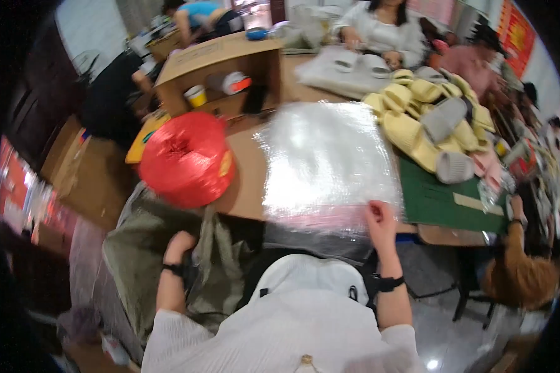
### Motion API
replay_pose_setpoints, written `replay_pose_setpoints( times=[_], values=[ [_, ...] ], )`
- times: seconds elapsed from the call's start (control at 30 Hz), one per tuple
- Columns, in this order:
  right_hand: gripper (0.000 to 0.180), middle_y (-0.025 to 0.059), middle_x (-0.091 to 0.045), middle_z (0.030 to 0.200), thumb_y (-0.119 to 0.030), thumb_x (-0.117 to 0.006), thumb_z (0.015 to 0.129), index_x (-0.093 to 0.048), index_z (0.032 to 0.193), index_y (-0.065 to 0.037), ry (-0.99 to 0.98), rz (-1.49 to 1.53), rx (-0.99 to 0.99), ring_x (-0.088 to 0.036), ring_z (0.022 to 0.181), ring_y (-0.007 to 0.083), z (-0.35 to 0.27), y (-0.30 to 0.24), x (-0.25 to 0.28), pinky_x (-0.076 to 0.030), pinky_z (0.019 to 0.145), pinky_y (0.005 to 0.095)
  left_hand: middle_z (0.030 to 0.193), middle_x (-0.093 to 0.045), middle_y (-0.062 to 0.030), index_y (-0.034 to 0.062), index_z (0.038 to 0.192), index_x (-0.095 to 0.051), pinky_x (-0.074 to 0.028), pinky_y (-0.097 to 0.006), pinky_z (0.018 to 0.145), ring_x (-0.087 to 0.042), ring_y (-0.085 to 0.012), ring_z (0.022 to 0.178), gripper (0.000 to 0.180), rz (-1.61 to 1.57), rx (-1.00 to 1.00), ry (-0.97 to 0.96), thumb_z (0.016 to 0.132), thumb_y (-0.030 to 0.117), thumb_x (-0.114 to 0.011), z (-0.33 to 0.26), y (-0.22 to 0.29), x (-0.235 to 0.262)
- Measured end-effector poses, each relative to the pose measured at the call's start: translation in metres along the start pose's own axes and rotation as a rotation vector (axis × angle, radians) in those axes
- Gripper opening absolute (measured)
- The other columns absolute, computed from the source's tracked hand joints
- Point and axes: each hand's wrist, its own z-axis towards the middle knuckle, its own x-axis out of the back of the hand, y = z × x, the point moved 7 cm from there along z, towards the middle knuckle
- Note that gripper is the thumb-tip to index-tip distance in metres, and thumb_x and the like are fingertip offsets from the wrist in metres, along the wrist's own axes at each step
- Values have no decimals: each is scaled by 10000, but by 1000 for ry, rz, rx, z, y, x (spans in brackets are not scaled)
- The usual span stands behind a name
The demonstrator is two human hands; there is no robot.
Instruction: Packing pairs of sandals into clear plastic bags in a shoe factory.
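Note:
A stack of clear plastic bags [330,161] lies on the table straight ahead, shiny, with a pinkish band along its near edge. My right hand [381,224] is over the near right corner of these bags, its fingers curled together; whether a bag's edge is between them cannot be made out. To the left, below the table edge, my left hand [180,244] is over a grey-green woven sack [149,248]. Its fingers are curled and blurred, and what they hold, if anything, is hidden. A large roll of shiny red plastic twine [186,158] stands beyond that hand.
Yellow and grey slippers [426,118] are heaped at the right, beside a green board [435,199]. An open cardboard box [230,68] on its side holds a yellow cup [196,96]. Several people work around the table; one across handles white slippers [374,65].

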Motion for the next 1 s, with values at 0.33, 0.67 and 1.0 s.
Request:
replay_pose_setpoints(
  times=[0.33, 0.67, 1.0],
  values=[
    [233, 119, -669, 893, -97, -693, 827, -659, 1025, 21, 16, -41, 58, -646, 834, 211, -1, -15, 10, -503, 725, 294, 1308, -565, -159, -27, 1269, -559, -465, -335, 962, -555, -225, 1194, 397, -947, -972, -267, 892, 69, -637, -215, 309, 167],
    [140, 38, -664, 871, -73, -680, 860, -698, 989, -23, 158, 100, 11, -587, 750, 95, 52, -10, 91, -483, 692, 243, 1513, -347, -239, 97, 1375, -521, -251, -507, 1148, -254, -464, 1412, 577, -237, -1130, 295, 892, 392, -635, -117, 420, 66],
    [710, 235, -542, 1284, -388, -782, 761, -533, 1247, 66, 683, -751, -123, -633, 940, 333, 167, 95, 294, -492, 874, 397, 1507, -374, -188, 158, 1386, -520, -223, -520, 1157, -271, -417, 1417, 627, -229, -1144, 393, 865, 486, -637, -118, 427, 56]
  ],
)
